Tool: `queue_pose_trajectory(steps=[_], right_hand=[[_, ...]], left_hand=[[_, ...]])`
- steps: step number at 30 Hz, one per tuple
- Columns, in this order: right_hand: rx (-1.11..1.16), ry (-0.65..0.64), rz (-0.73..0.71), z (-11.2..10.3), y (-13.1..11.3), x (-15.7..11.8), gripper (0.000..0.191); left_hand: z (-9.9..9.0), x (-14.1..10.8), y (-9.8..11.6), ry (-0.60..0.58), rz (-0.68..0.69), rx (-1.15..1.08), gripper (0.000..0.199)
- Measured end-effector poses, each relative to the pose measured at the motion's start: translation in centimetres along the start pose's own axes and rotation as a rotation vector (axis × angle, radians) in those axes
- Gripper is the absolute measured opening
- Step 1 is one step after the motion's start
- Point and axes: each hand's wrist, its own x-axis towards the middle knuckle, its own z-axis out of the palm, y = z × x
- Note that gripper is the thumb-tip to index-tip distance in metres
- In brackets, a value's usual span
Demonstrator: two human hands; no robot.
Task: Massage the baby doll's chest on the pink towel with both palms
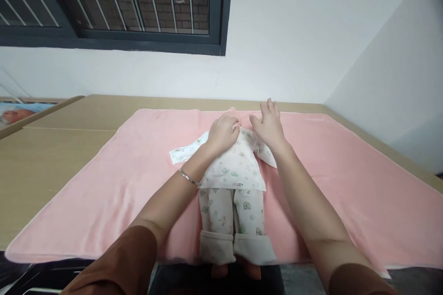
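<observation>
A doll dressed in a white printed pajama top (233, 166) and matching pajama pants (221, 212) lies on its back on a pink blanket (145, 156). Both pant cuffs are turned up, and the doll's feet (219, 270) stick out past the blanket's near edge. Its head is mostly hidden behind my hands. My left hand (223, 133) is at the neckline, fingers curled in with the thumb against the fabric. Above the shoulder on the other side is my right hand (270, 124), fingers spread and raised, holding nothing. One sleeve (187, 152) stretches out to the left.
Under the blanket is a wooden table (58, 156), with its far edge near a white wall (277, 46). A barred window (145, 4) is at the upper left. Beyond the table's left edge lies a reddish-brown object (17, 115) on something blue.
</observation>
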Motion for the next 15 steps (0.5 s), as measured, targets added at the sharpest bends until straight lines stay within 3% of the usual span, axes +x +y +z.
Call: queue_pose_trajectory(steps=[4, 7, 10, 15], right_hand=[[-0.073, -0.030, 0.000, 0.7, 3.1, 1.7, 0.065], [-0.119, -0.090, -0.007, 1.3, 3.9, 2.2, 0.064], [-0.110, -0.064, 0.003, 1.5, 3.9, 2.3, 0.063], [-0.017, -0.044, -0.014, 0.9, 4.2, 2.7, 0.056]], left_hand=[[2.0, 1.7, 2.2, -0.044, -0.291, -0.731, 0.030], [3.5, 4.2, 3.7, 0.048, -0.560, -1.170, 0.048], [4.4, 6.6, 4.6, 0.089, -0.721, -1.367, 0.060], [5.0, 8.6, 5.2, -0.057, -0.905, -1.668, 0.067]])
